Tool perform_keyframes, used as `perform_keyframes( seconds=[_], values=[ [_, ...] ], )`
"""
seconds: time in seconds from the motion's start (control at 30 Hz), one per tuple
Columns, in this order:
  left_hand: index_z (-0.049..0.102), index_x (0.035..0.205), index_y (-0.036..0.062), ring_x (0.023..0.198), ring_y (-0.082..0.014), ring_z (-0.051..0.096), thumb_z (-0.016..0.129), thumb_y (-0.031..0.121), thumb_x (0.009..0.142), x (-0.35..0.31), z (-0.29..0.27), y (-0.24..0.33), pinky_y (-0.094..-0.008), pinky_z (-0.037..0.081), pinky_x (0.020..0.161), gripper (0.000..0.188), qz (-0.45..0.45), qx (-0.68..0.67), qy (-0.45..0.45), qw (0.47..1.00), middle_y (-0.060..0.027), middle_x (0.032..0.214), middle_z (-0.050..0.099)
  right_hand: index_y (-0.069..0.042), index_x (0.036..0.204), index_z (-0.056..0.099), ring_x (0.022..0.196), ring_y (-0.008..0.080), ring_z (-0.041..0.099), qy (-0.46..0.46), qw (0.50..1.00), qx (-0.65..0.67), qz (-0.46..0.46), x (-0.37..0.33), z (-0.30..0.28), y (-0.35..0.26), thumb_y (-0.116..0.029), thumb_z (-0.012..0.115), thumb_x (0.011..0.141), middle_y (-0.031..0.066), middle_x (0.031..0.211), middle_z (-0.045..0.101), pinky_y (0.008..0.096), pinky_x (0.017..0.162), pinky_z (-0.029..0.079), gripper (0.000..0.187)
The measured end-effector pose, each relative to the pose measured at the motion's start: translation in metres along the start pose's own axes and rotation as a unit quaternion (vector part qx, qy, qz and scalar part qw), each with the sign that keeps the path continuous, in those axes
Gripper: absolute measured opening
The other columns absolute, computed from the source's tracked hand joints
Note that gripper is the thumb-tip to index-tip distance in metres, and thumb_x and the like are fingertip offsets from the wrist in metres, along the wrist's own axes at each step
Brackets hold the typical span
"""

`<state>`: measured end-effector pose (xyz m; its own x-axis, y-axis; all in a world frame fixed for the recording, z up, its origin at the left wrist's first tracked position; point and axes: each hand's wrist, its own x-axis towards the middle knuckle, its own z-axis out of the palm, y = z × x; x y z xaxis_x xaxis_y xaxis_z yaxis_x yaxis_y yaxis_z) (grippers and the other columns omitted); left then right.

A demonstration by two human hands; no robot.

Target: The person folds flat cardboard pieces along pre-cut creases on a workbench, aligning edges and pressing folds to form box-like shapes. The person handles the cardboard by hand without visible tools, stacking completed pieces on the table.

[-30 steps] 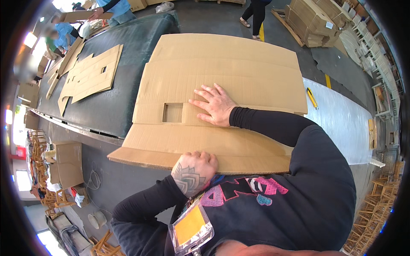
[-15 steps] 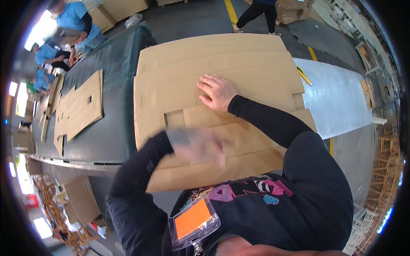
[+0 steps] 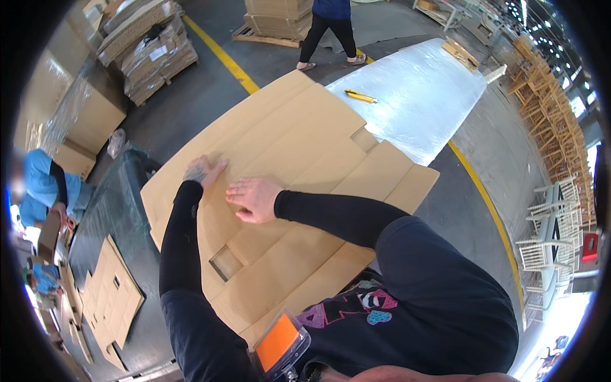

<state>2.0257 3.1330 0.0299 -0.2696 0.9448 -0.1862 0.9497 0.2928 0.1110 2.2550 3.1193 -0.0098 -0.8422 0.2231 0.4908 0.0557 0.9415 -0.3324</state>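
Head view shows your left hand (image 3: 202,170) and right hand (image 3: 253,197) spread flat, holding nothing, pressing the big cardboard sheet (image 3: 305,146); next, I think, you fold its flap near the square hole (image 3: 225,263).

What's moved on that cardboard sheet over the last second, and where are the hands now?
The left hand left the near edge, swept across the big cardboard sheet and now lies flat on it beside the right hand. The right hand stayed pressed flat on the sheet. The sheet is unfolded on the dark table; nothing gripped.
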Motion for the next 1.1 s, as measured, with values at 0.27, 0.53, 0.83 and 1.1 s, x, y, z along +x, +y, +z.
perform_keyframes(
  seconds=[0.27,0.53,0.83,1.1],
  values=[
    [0.071,0.078,-0.0021,0.079,-0.0305,0.068,0.06,0.081,0.077,0.015,-0.014,-0.017,-0.0425,0.051,0.07,0.083,-0.016,-0.012,-0.133,0.991,-0.0229,0.082,0.071,-0.004,0.122,0.067,0.129,0.0298,0.057,-0.016,0.998,0.055,0.003,0.004,0.006,-0.001,-0.029,0.064,0.088,0.0142,0.133,0.064,0.0397,0.114,0.041,0.043],
    [0.069,0.109,-0.0042,0.105,-0.0353,0.066,0.073,0.077,0.066,0.012,-0.031,-0.003,-0.0413,0.05,0.09,0.092,0.049,0.011,-0.149,0.988,-0.0236,0.111,0.069,-0.003,0.125,0.065,0.13,0.0297,0.056,0.008,0.999,0.035,0.012,-0.007,-0.013,0.002,-0.03,0.063,0.088,0.0156,0.135,0.062,0.0412,0.113,0.041,0.045],
    [0.068,0.093,-0.0004,0.091,-0.0371,0.067,0.079,0.058,0.07,-0.024,-0.024,0.004,-0.045,0.052,0.08,0.064,-0.011,-0.035,-0.034,0.999,-0.0192,0.091,0.068,-0.004,0.123,0.067,0.128,0.0264,0.059,0.005,0.999,0.035,0.004,0.0,-0.004,0.001,-0.026,0.067,0.086,0.0121,0.133,0.065,0.0411,0.113,0.043,0.042],
    [0.061,0.087,0.0021,0.086,-0.0343,0.07,0.078,0.036,0.077,-0.081,-0.035,0.056,-0.0466,0.056,0.072,0.039,-0.015,0.017,0.118,0.993,-0.016,0.088,0.071,-0.005,0.122,0.068,0.124,0.0261,0.061,0.008,0.999,0.05,0.017,-0.003,-0.007,0.005,-0.026,0.067,0.085,0.0116,0.129,0.067,0.0411,0.111,0.045,0.043]
  ],
)
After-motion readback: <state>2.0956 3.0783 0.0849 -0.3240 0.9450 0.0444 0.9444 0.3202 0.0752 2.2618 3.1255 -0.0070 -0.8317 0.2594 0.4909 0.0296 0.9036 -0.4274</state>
